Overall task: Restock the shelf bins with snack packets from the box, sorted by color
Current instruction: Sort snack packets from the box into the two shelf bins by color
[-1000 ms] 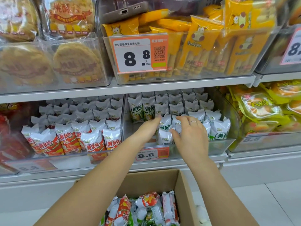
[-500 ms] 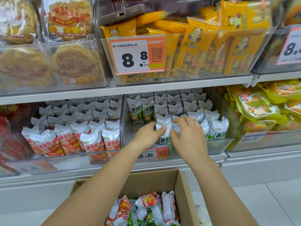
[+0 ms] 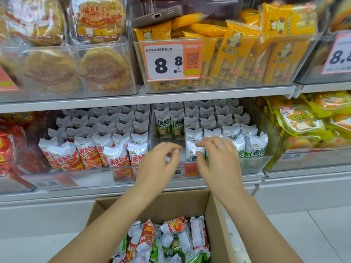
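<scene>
Shelf (image 3: 190, 97) of clear bins (image 3: 256, 164), pale floor (image 3: 313, 234), cardboard box (image 3: 218, 215) below

**Shelf Count**

Two hands (image 3: 157, 164) (image 3: 220, 162) are showing. One box (image 3: 218, 221) is sitting near. Three price tags (image 3: 171, 60) are facing out on the upper shelf. Green packets (image 3: 256, 147) and red packets (image 3: 117, 156) are crowding too thickly to count.

Left bin (image 3: 28, 182): white packets with red-orange print (image 3: 86, 155). Middle bin (image 3: 254, 164): white packets with green print (image 3: 256, 147). Box (image 3: 218, 215): brown cardboard, mixed red and green packets. Upper bin: yellow packs (image 3: 239, 52), cow motif. Price tag (image 3: 171, 60): orange border, black digits.
</scene>
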Motion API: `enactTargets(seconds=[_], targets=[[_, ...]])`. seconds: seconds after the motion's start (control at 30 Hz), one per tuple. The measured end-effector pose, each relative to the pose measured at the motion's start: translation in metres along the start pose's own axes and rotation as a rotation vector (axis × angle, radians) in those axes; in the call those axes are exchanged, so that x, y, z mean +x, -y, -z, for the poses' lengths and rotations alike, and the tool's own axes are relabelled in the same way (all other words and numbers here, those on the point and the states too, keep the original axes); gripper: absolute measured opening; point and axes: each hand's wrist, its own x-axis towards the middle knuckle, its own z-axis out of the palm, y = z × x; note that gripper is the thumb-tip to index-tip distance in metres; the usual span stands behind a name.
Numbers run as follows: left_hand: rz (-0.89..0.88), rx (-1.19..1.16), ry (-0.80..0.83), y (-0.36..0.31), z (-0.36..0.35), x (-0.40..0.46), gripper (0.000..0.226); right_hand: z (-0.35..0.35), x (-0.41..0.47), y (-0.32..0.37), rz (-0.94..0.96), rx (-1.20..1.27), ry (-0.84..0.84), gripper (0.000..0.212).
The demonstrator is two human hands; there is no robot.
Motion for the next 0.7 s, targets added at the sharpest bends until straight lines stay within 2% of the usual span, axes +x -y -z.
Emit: enactTargets(seconds=[0.1, 0.23, 0.33, 0.37, 0.43, 0.5, 0.63, 0.7], targets=[[-0.031, -0.008, 0.066, 0.015, 0.017, -0.05, 0.024, 0.002, -0.021, 0.014, 0.038, 0.0, 0.025, 0.028], [0.217, 0.165, 0.26, 0.069, 0.018, -0.119, 0.018, -0.014, -0.065, 0.039, 0.086, -0.063, 0.144, 0.023], [0.482, 0.316, 0.496, 0.122, 0.01, -0.165, 0.018, -0.045, -0.114, 0.049, 0.22, -0.118, 0.402, 0.008], [0.568, 0.32, 0.567, 0.139, 0.009, -0.179, 0.018, -0.056, -0.129, 0.05, 0.217, -0.165, 0.539, 0.015], [0.698, 0.272, 0.66, 0.165, 0.008, -0.203, 0.021, -0.073, -0.151, 0.047, 0.113, -0.278, 0.83, 0.027], [0.777, 0.248, 0.707, 0.183, 0.002, -0.226, 0.023, -0.091, -0.167, 0.038, -0.002, -0.345, 1.044, 0.029], [0.903, 0.272, 0.655, 0.205, -0.012, -0.243, 0.013, -0.118, -0.197, 0.016, -0.199, -0.335, 1.261, 0.034], [0.909, 0.239, 0.606, 0.21, -0.023, -0.24, 0.02, -0.133, -0.208, 0.008, -0.259, -0.296, 1.344, 0.035]])
